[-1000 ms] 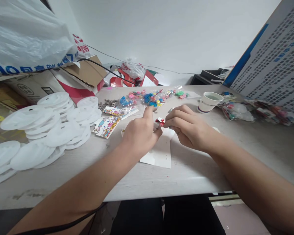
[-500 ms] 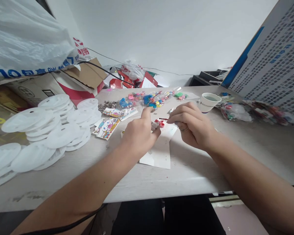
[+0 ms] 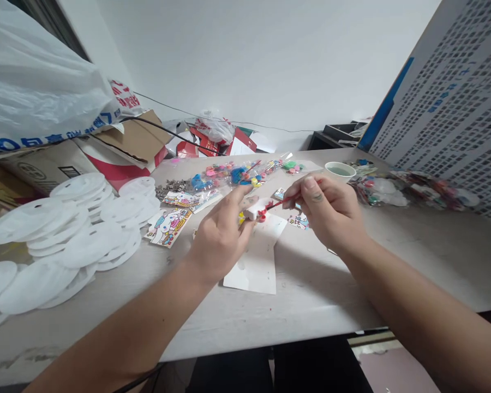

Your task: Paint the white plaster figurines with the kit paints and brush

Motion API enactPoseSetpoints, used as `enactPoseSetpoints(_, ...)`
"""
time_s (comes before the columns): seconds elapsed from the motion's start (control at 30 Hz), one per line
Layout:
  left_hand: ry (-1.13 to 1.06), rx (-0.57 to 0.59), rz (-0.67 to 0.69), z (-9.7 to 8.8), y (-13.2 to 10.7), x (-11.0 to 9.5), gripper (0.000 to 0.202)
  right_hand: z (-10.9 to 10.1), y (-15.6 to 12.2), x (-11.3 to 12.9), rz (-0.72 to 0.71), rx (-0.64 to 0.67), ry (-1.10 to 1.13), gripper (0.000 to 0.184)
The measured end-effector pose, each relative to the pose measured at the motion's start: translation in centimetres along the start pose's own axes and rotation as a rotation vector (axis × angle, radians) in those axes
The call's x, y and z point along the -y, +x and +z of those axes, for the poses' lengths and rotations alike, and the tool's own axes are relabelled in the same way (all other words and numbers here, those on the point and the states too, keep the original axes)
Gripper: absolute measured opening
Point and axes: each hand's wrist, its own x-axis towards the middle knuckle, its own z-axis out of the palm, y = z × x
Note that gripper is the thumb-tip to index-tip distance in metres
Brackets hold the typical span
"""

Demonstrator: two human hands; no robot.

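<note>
My left hand is closed on a small white figurine partly coloured red, pinching it by its left side. The figurine's full shape is partly covered by my fingers. My right hand grips a thin paintbrush, thumb uppermost. Its dark tip meets the red part of the figurine, or is very close to it. Below both hands lies a sheet of white paper. Printed cartoon cards rest left of my left hand, and another small card lies under my right hand.
White round discs are piled on the left. Behind my hands lie clear bags of colourful pieces. A paper cup of liquid stands beyond my right hand, near more filled bags. Cardboard boxes crowd the back left.
My right hand has turned so its thumb is on top, with the brush angled at the figurine. More of the white figurine shows in my left hand. The whole view has shifted slightly.
</note>
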Motion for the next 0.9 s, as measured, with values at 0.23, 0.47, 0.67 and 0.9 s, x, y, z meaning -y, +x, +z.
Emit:
enactPoseSetpoints(0.23,-0.004,-0.034,0.014,0.2,-0.2,-0.1,0.050,-0.1,0.1,0.5,0.037,-0.025,0.032,0.030)
enactPoseSetpoints(0.47,-0.033,-0.027,-0.044,0.0,-0.1,-0.2,0.050,-0.1,0.1,0.2,0.001,-0.030,-0.034,0.029)
enactPoseSetpoints(0.67,-0.197,-0.006,-0.262,-0.1,0.0,-0.9,0.057,0.3,-0.6,0.6,-0.207,-0.063,-0.139,0.022)
enactPoseSetpoints(0.9,-0.515,-0.004,-0.462,0.3,0.4,-1.1,0.058,0.2,-0.7,0.9,-0.403,-0.055,-0.290,0.018)
